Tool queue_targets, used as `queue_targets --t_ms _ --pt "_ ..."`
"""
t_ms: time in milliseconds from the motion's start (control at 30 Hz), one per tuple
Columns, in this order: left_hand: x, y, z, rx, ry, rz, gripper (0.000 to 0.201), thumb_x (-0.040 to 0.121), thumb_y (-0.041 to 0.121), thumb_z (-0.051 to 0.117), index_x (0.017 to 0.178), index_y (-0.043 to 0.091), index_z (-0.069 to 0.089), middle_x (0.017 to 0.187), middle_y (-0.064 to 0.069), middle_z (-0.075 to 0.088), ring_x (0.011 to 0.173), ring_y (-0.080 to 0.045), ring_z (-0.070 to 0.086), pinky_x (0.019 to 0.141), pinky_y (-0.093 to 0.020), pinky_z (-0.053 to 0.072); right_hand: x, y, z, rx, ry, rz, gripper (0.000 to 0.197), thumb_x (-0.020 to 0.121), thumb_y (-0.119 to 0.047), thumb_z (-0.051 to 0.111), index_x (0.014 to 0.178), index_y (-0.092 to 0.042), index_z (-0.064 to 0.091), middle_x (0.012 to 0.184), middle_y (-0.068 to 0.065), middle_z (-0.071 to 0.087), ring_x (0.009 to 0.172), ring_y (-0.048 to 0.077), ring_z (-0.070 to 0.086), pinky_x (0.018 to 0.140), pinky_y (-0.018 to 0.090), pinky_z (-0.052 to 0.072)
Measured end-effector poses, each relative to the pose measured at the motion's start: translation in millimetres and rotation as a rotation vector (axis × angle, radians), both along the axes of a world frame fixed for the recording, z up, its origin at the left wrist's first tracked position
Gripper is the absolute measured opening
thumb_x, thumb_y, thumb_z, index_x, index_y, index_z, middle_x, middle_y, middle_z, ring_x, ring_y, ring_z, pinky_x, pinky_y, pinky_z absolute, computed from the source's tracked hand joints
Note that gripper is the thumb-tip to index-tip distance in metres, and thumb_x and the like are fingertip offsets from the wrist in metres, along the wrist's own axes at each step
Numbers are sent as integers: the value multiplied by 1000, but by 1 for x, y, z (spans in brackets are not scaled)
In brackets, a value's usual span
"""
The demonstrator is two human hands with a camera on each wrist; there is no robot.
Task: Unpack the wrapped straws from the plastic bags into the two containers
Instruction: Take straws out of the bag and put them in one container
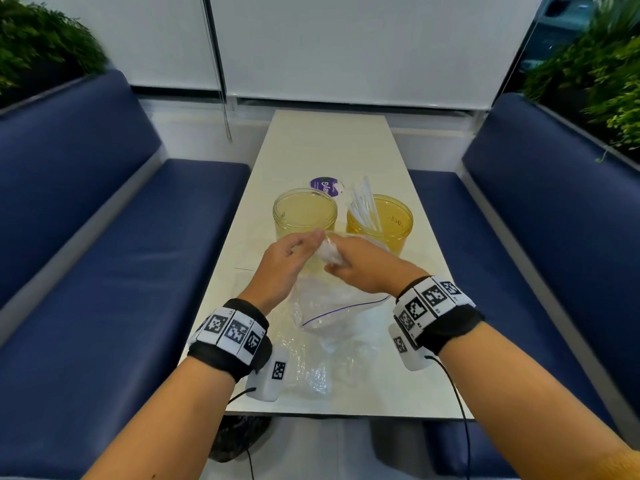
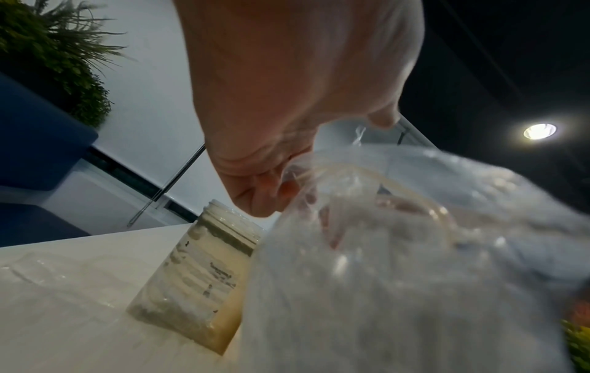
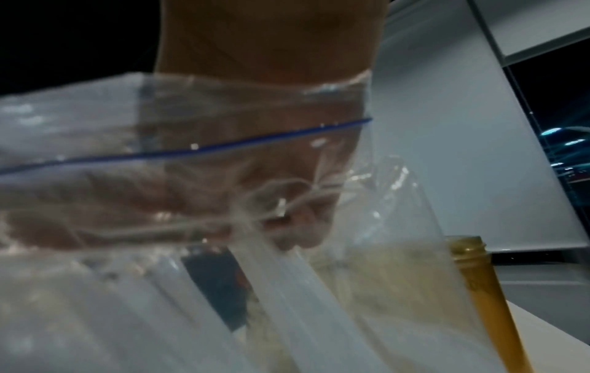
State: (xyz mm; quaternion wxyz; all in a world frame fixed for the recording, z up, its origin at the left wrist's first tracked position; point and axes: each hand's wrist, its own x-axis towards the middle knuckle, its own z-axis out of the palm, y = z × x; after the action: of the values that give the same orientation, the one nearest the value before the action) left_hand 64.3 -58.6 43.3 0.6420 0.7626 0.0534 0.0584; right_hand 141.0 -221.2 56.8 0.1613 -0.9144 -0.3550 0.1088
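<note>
Two clear yellowish jars stand side by side on the white table (image 1: pixel 311 140). The left jar (image 1: pixel 304 216) (image 2: pixel 204 277) looks empty. Wrapped white straws (image 1: pixel 363 206) stand in the right jar (image 1: pixel 388 226) (image 3: pixel 479 277). Just in front of the jars both hands meet on a clear zip bag (image 1: pixel 343 306) (image 2: pixel 399 265) (image 3: pixel 159 156) with a blue seal line. My left hand (image 1: pixel 310 242) (image 2: pixel 277 191) pinches its bunched plastic. My right hand (image 1: pixel 334 263) (image 3: pixel 297 224) grips the same bunch. Through the bag, wrapped straws (image 3: pixel 287 290) hang below the right fingers; whether those fingers hold them too I cannot tell.
A purple lid (image 1: pixel 323 185) lies behind the jars. Another crumpled clear bag (image 1: pixel 304 368) lies near the table's front edge, under my left wrist. Blue benches (image 1: pixel 121 254) flank the table on both sides, with plants (image 1: pixel 595 64) behind them.
</note>
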Motion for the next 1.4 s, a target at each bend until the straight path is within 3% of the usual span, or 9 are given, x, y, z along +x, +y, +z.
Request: queue_targets --t_ms 100,233,400,600,800,867,1000,1200,1400 --pt "-1 -2 -5 169 -26 -23 80 56 72 78 122 29 63 91 16 59 73 -1 48 67 -14 39 -1 -2 13 95 -1 -4 38 96 -33 60 128 -14 50 89 -2 61 76 17 57 66 34 45" --pt "-1 -9 -15 259 0 -47 87 53 45 97 128 28 54 122 19 56 109 3 54 97 -21 46 -6 -1 39 214 0 -11 38 101 -32 55 129 -8 47 72 -9 49 60 5 46 57 26 32" --pt "8 -32 -16 320 -60 88 73 56 63 88 114 34 56 112 16 62 101 -1 59 84 -27 51 -18 11 73 395 60 20 28 101 -29 57 123 -12 53 87 -10 61 77 4 60 68 23 47" --pt "18 -44 -6 227 -147 146 38 82 37 70 117 29 60 111 2 71 105 -19 67 89 -49 57 -19 28 61 621 70 -139 34 83 -47 75 101 -28 55 95 -8 63 85 9 63 74 32 57" --pt "27 -45 -10 400 -65 150 7 92 26 62 97 25 57 89 2 65 90 -22 67 74 -33 56 -24 40 34 514 -172 -303 42 86 -40 69 58 -29 39 55 -11 45 52 10 48 54 25 34" --pt "25 -41 -15 357 -31 133 24 78 38 74 89 22 59 81 9 65 76 -10 65 62 -22 50 -20 40 44 568 -178 -307 39 86 -31 65 57 -27 39 52 -8 45 48 9 46 50 24 33" --pt "23 -31 -25 352 46 135 64 49 67 84 96 27 65 98 9 69 89 -12 66 75 -35 55 -8 34 96 730 -215 -306 32 86 -29 63 60 -11 57 53 2 59 50 20 59 47 36 49" --pt "15 -13 -33 483 74 149 47 64 39 92 104 30 68 111 10 60 103 -8 58 90 -29 48 46 -4 173 1044 -401 -401 41 81 -35 61 70 5 69 63 16 70 60 30 69 58 47 56" --pt "14 -3 -35 486 49 195 27 86 20 75 111 25 68 114 8 62 79 0 53 76 -20 41 102 -25 128 825 -516 -571 37 91 -39 57 80 -5 66 72 2 64 65 22 59 63 36 49"
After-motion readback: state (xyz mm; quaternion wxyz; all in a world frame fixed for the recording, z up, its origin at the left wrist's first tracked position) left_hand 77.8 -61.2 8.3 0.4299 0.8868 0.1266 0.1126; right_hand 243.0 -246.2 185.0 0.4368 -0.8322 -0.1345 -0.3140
